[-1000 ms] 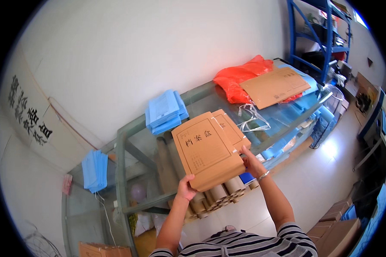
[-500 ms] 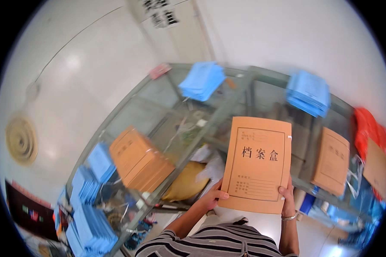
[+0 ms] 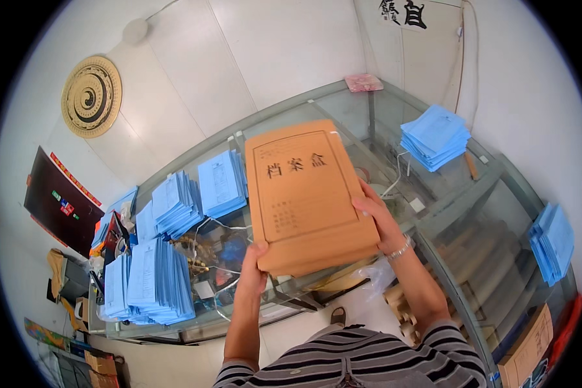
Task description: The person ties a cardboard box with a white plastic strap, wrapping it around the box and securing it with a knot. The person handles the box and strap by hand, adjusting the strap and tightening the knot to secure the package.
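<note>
An orange-brown cardboard file box with black print faces up in front of me, over the left glass counter. My left hand grips its near left corner, thumb on top. My right hand holds its right edge, thumb over the cover and fingers along the side. Beneath it shows a thick layered side of matching file boxes. The top box looks lined up with them; I cannot tell whether it rests fully on them. The fingers under the edges are partly hidden.
Stacks of blue folders stand left, behind, at the back right and far right. The glass counter has a grey-green frame. Another file box lies at the lower right. A dark screen stands left.
My view has turned left. Both hands have carried the file box from between the counters to the stack of file boxes on the left counter.
</note>
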`<act>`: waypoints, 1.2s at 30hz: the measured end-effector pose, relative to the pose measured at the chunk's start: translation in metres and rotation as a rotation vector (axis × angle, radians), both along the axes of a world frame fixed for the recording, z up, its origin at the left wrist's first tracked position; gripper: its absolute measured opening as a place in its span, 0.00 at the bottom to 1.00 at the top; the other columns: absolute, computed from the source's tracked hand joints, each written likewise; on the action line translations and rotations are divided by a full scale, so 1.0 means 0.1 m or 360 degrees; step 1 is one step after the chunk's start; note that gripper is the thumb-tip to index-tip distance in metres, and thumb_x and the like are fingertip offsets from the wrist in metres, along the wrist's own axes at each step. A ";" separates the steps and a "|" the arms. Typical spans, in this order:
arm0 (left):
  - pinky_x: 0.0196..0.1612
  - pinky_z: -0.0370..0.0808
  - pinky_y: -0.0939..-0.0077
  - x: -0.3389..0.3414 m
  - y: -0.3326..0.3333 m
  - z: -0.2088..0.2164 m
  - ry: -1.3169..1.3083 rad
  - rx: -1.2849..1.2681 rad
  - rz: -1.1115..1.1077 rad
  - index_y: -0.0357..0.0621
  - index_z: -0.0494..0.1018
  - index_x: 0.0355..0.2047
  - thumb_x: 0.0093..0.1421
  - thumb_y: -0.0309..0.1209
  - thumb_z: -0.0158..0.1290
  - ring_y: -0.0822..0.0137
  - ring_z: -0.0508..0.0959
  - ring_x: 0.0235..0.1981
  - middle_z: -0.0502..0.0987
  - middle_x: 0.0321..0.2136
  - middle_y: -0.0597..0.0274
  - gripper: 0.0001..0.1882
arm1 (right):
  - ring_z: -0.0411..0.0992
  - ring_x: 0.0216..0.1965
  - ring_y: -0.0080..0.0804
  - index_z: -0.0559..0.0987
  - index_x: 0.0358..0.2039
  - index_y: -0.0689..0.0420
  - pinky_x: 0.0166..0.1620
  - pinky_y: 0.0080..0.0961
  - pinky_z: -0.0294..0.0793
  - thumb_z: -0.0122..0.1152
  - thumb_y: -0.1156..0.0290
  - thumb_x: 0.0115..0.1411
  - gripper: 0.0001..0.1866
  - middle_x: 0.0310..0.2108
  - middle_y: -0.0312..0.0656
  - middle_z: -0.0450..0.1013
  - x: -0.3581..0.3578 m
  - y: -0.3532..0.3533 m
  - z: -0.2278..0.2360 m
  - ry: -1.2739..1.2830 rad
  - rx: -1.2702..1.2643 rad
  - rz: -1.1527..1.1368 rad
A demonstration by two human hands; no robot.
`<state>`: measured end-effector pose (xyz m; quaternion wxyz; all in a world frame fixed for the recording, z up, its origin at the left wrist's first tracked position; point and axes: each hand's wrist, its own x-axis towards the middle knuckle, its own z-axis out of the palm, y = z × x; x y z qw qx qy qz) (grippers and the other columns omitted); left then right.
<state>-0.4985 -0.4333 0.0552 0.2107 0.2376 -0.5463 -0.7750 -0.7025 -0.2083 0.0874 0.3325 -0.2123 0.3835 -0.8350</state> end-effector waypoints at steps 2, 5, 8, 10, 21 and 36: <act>0.32 0.75 0.75 -0.16 -0.21 0.13 -0.0038 0.0047 0.0047 0.39 0.71 0.49 0.55 0.52 0.51 0.69 0.79 0.36 0.79 0.38 0.59 0.31 | 0.64 0.59 0.34 0.50 0.68 0.61 0.58 0.30 0.66 0.65 0.63 0.54 0.47 0.60 0.48 0.63 -0.33 -0.45 -0.13 -0.0015 -0.0026 0.0039; 0.21 0.68 0.80 -0.29 -0.46 0.07 -0.0133 0.0048 0.0078 0.40 0.72 0.46 0.56 0.54 0.49 0.74 0.77 0.26 0.79 0.32 0.63 0.30 | 0.66 0.57 0.34 0.51 0.68 0.61 0.57 0.29 0.67 0.66 0.62 0.53 0.47 0.57 0.47 0.65 -0.43 -0.75 -0.21 -0.0059 0.0084 0.0032; 0.15 0.63 0.83 -0.33 -0.55 -0.02 -0.0208 0.0016 0.0086 0.41 0.73 0.45 0.57 0.55 0.49 0.76 0.74 0.20 0.78 0.29 0.65 0.29 | 0.67 0.55 0.33 0.52 0.67 0.61 0.56 0.29 0.67 0.66 0.60 0.53 0.48 0.55 0.46 0.67 -0.41 -0.79 -0.20 -0.0061 0.0176 0.0003; 0.21 0.64 0.82 -0.32 -0.64 -0.12 -0.0294 -0.0003 -0.0078 0.41 0.72 0.45 0.57 0.55 0.49 0.75 0.74 0.25 0.77 0.32 0.64 0.29 | 0.67 0.55 0.32 0.51 0.67 0.61 0.55 0.29 0.68 0.66 0.59 0.53 0.48 0.54 0.46 0.67 -0.43 -0.75 -0.21 -0.0045 0.0241 0.0004; 0.40 0.74 0.72 -0.20 -0.76 0.12 -0.0429 -0.0643 -0.0039 0.35 0.58 0.64 0.57 0.62 0.49 0.68 0.78 0.38 0.76 0.45 0.52 0.47 | 0.52 0.68 0.36 0.48 0.70 0.59 0.67 0.33 0.51 0.55 0.45 0.61 0.47 0.70 0.48 0.49 -0.88 -0.48 -0.51 0.0630 0.0288 0.0222; 0.57 0.70 0.65 -1.88 -1.62 0.37 0.0227 -0.0081 -0.0006 0.39 0.53 0.67 0.65 0.49 0.48 0.60 0.69 0.58 0.64 0.62 0.52 0.37 | 0.36 0.73 0.38 0.42 0.69 0.63 0.71 0.34 0.36 0.47 0.39 0.64 0.50 0.72 0.48 0.37 -0.75 -0.53 -0.79 0.0551 -0.0430 -0.0021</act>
